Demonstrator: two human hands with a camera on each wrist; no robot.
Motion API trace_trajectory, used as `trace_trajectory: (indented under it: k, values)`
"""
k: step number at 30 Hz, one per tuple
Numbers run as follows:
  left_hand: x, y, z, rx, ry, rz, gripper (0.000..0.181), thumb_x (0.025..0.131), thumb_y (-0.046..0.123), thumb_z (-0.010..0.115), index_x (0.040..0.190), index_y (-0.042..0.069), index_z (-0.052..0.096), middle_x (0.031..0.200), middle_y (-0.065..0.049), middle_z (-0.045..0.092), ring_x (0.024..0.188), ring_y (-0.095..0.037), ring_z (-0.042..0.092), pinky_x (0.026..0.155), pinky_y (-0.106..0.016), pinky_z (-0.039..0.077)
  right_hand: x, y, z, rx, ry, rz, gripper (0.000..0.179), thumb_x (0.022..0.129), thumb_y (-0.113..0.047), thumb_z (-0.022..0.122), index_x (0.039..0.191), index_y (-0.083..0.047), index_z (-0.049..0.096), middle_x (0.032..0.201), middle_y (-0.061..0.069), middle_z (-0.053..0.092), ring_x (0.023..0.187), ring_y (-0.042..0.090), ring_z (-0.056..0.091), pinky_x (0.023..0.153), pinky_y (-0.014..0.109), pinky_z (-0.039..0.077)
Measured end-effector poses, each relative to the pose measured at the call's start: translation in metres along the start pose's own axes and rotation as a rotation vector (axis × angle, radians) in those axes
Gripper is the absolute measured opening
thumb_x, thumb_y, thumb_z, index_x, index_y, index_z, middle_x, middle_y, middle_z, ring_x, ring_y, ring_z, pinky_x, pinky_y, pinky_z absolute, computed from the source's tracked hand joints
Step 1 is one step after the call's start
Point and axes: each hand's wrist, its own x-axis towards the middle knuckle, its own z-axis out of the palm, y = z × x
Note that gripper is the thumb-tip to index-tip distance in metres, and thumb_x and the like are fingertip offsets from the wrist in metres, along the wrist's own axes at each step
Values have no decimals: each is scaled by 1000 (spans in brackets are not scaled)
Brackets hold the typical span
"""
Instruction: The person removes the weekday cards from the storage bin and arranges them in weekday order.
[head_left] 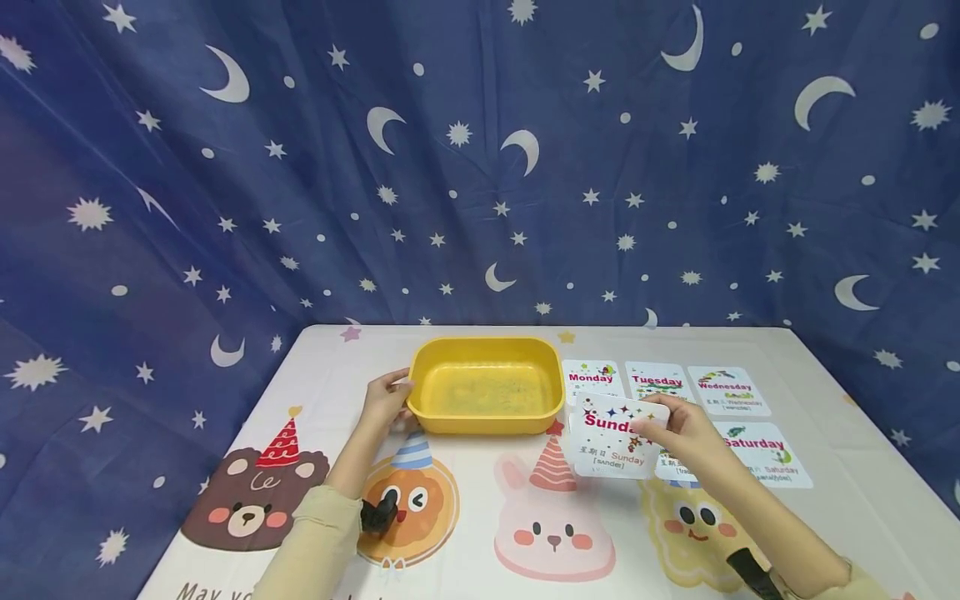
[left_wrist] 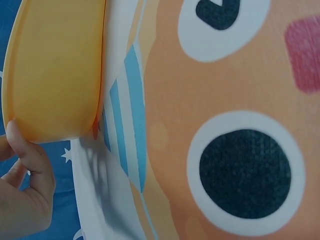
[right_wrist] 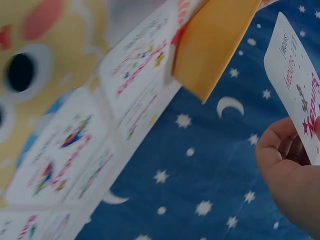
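A yellow plastic tub stands at the middle back of the table. My left hand holds its left end, with the thumb on the wall near the rim in the left wrist view. My right hand pinches a white card printed "Sunday" by its right edge, raised above the table right of the tub. Behind it lie the Monday card, Tuesday card and Wednesday card in a row. In front of those are the Saturday card and another card, mostly hidden by the Sunday card and hand.
A white tablecloth with cartoon animal and food faces covers the table. Behind and to the left hangs a blue curtain with moons and stars, close to the table's back edge. The right wrist view shows the laid cards near the tub.
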Motion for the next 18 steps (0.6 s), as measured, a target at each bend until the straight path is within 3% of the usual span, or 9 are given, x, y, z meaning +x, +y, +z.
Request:
trace_trajectory:
  k: [6, 9, 13, 18]
  values:
    - [-1, 1, 3, 1, -6, 8, 41, 97, 12, 50, 137, 7, 47, 109, -19, 53, 55, -3, 50, 51, -14, 48, -20, 22, -28, -8, 58, 2, 37, 92, -9, 59, 122, 10, 48, 89, -23, 64, 81, -2, 62, 72, 15, 53]
    - [0, 2, 4, 0, -8, 14, 40, 97, 12, 51, 136, 6, 48, 108, -19, 53, 54, -3, 50, 50, -14, 48, -28, 35, -44, 36, 102, -13, 23, 91, -4, 58, 113, -9, 58, 87, -22, 65, 80, -2, 63, 71, 10, 50]
    - [1, 2, 4, 8, -7, 13, 40, 96, 12, 51, 136, 7, 48, 108, -19, 53, 53, -3, 50, 51, -14, 48, -35, 52, -68, 222, 123, -58, 39, 90, 5, 56, 101, -32, 62, 88, -16, 69, 78, 0, 65, 67, 12, 52]
    - [3, -1, 1, 15, 2, -1, 40, 96, 13, 52, 136, 8, 49, 108, -18, 54, 54, -3, 50, 50, -14, 48, -37, 80, -102, 411, 154, -61, 40, 90, 7, 54, 102, -30, 64, 91, -11, 70, 78, 4, 67, 63, 18, 56]
